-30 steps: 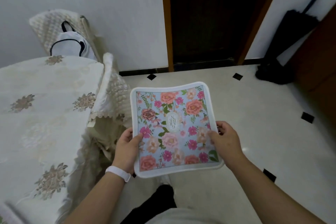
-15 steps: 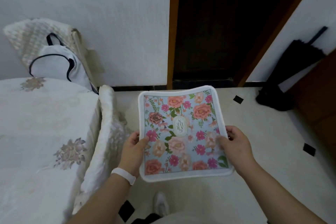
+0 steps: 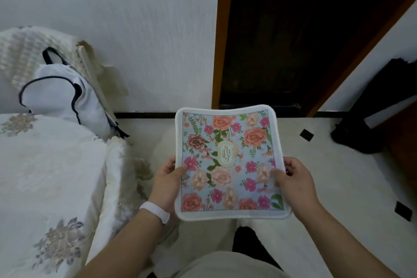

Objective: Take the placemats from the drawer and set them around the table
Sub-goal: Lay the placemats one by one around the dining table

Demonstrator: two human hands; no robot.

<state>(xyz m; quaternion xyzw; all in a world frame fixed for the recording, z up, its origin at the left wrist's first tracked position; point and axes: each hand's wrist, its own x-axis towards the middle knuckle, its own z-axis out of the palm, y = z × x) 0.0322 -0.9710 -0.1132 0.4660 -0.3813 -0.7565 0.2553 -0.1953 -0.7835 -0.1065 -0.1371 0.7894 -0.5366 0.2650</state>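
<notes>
A floral placemat [image 3: 228, 142], light blue with pink and orange flowers and a white border, is held flat in the air in front of me. My left hand [image 3: 167, 178] grips its left edge, thumb on top; a white band sits on that wrist. My right hand [image 3: 293, 178] grips the right edge the same way. The table [image 3: 45, 176], covered with a cream embroidered cloth, lies to the left of the placemat. Whether more mats lie under the top one I cannot tell.
A chair with a cream cover and a white bag [image 3: 61, 97] stands at the table's far end against the wall. A dark doorway [image 3: 293, 40] is straight ahead. A black folded umbrella [image 3: 370, 119] leans at the right. The floor is pale tile.
The view has swung up and closer to the table's corner. The placemat stays in both hands and sits slightly further right of the table.
</notes>
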